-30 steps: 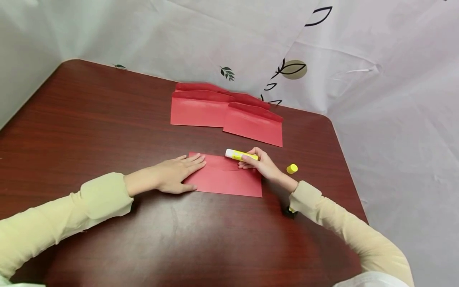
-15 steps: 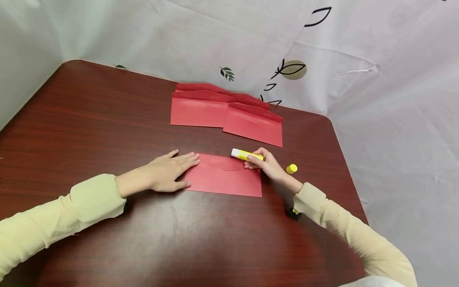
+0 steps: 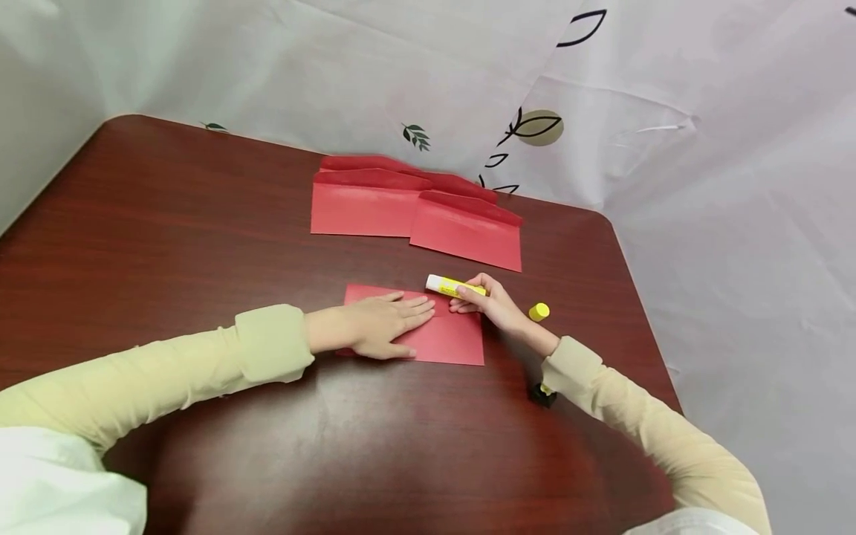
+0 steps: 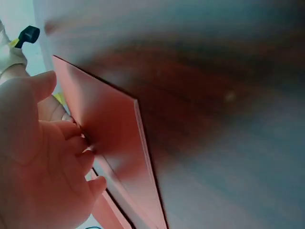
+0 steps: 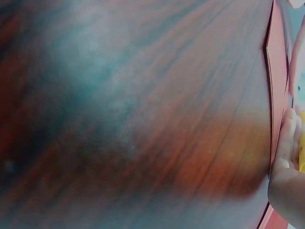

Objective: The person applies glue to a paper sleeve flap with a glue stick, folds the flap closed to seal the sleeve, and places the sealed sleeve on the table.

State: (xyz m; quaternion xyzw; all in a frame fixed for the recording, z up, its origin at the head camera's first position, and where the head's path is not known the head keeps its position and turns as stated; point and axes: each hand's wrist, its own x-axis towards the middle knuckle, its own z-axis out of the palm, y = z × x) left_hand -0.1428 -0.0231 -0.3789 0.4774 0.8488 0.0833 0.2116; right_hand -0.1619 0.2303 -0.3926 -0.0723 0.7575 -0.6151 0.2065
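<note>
A red envelope (image 3: 449,345) lies on the table with its flap folded down over it. My left hand (image 3: 388,325) is spread over the envelope's left and middle part, fingers straight and pointing right; in the left wrist view the palm (image 4: 43,167) faces the red paper. At the envelope's upper right, my right hand (image 3: 493,305) grips a yellow and white glue stick (image 3: 443,285) between thumb and fingers. Its other fingertips are by the flap. The glue stick's yellow cap (image 3: 539,312) stands apart, right of that hand.
Several red envelopes (image 3: 468,230) with raised flaps lie overlapped at the back of the brown table (image 3: 167,238). A small black object (image 3: 542,395) sits by the right cuff, partly hidden in the head view. A pale patterned curtain (image 3: 301,74) hangs behind the table.
My left hand first slid left to the envelope's edge, then moved right across its middle. My right hand kept its hold on the glue stick and shifted only slightly.
</note>
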